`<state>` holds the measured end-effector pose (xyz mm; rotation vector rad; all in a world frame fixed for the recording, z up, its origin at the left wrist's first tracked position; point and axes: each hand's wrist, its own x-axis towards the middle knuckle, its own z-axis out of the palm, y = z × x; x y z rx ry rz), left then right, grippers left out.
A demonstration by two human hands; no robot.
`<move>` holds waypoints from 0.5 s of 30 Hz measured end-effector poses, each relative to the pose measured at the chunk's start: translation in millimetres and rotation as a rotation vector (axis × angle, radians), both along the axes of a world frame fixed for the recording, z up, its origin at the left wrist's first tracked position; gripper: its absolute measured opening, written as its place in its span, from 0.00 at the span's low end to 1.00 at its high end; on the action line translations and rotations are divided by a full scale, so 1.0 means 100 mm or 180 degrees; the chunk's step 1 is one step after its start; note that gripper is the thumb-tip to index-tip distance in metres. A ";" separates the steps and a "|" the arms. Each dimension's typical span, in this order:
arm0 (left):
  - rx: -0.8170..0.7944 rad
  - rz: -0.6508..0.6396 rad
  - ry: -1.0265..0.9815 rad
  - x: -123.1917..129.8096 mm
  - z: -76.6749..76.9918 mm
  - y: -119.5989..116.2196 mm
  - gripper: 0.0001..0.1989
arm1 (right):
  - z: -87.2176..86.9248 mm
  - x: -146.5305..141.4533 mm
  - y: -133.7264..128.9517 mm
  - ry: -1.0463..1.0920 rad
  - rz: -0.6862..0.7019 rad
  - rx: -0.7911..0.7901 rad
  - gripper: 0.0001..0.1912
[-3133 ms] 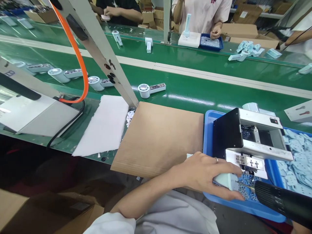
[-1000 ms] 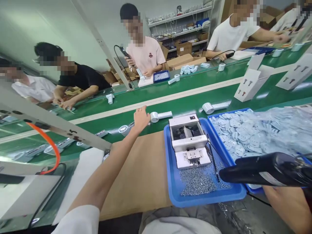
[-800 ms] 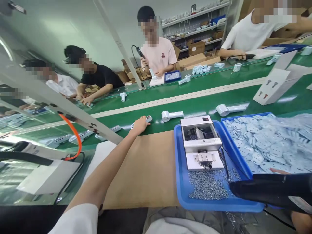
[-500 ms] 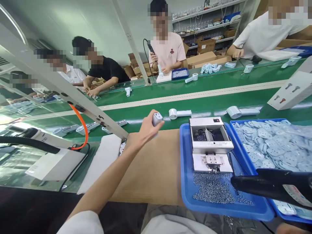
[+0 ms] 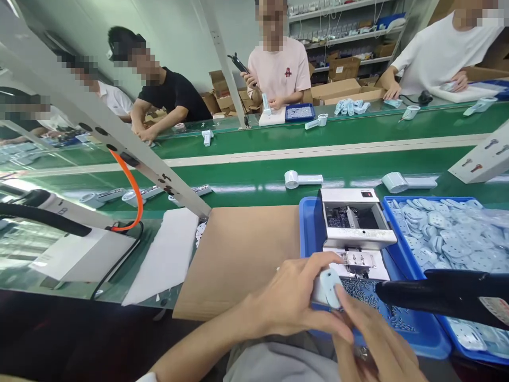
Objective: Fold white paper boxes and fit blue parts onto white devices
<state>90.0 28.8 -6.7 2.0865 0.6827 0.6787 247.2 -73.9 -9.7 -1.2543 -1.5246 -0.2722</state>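
My left hand [image 5: 284, 294] is closed around a white plastic housing [image 5: 318, 293], held end-up over the near left corner of the blue tray [image 5: 431, 339]. On that end lies a light-blue cover plate [image 5: 330, 284] with small holes. Fingers of my right hand [image 5: 374, 339] press the plate from the right; its lower fingers are partly out of sight. Just beyond both hands stands a screw feeder [image 5: 358, 237] in the tray. Loose screws [image 5: 368, 297] lie in front of it, partly covered by my hands.
A black electric screwdriver [image 5: 449, 292] juts in from the right, above a second blue tray [image 5: 387, 204] of light-blue plates [image 5: 449, 233]. Brown cardboard [image 5: 242, 254] covers the bench. White handled parts [image 5: 304, 179] rest on the green conveyor [image 5: 246, 185]. Several co-workers sit opposite.
My left hand has come back from near the conveyor to the tray with the housing. My right hand has risen into view with fingers on the light-blue plate. The view has shifted slightly.
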 end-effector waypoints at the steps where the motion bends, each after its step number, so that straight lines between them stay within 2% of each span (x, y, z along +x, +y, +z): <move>1: 0.0110 -0.0022 0.0040 0.00 -0.03 0.00 0.47 | -0.02 -0.02 -0.03 -0.0114 -0.0007 -0.0086 0.10; 4: 0.0703 -0.0001 -0.0161 0.02 -0.15 0.00 0.42 | -0.09 -0.03 -0.08 -0.0249 -0.0190 -0.0181 0.13; 8: 0.1379 0.0236 -0.0549 0.07 -0.29 -0.01 0.35 | -0.21 -0.05 -0.04 -0.0278 -0.0199 0.0134 0.12; 12: 0.1440 0.0244 -0.0838 0.08 -0.36 -0.01 0.36 | -0.27 -0.09 -0.12 0.0030 -0.0143 -0.0022 0.14; 15: 0.1242 0.0259 -0.0926 0.06 -0.38 -0.01 0.34 | -0.31 0.11 -0.29 0.0173 -0.0073 -0.0261 0.15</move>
